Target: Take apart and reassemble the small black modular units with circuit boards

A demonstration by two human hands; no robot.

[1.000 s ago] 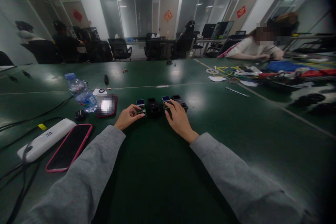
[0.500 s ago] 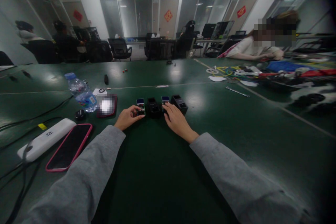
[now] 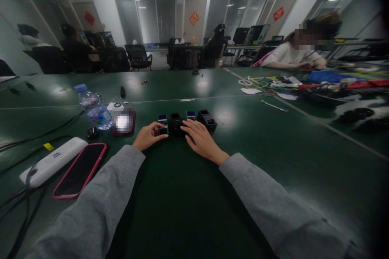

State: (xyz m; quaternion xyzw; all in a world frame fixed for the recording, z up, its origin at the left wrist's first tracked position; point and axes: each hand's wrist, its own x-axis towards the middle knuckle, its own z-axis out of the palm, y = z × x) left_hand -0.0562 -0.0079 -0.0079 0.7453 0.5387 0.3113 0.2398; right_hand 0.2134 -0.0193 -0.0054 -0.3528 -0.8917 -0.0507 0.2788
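On a long green table (image 3: pixel 182 218), a white power bank (image 3: pixel 51 161), a pink-cased phone (image 3: pixel 80 170) and a water bottle (image 3: pixel 92 107) lie to the left, well apart from the work. At centre, a row of four small parts stands just beyond the person's grey sleeves. The left hand (image 3: pixel 147 136) pinches the blue-screen block (image 3: pixel 162 123) at the row's left end between thumb and forefinger, with the block sitting on the table. Just beside it stands the black block (image 3: pixel 175 122), where the fingertips of the right hand (image 3: pixel 199 139) rest, fingers spread and flat, gripping nothing. Past them, the second blue-screen block (image 3: pixel 191 114) and the black holder (image 3: pixel 207 119) stand uncovered. A wrench (image 3: pixel 274 106) lies far off to the right, near a co-worker (image 3: pixel 288 54) bent over another bench.

The parts are small, light and close together, so the work looks best done with the left pinch kept low and steady and the right fingertips pressing lightly, so that no neighbour gets knocked out of line.

A second ago the right hand lay further right, covering the second blue-screen block and touching the black holder. It has since slid left onto the black block, while the left hand's pinch has not changed.
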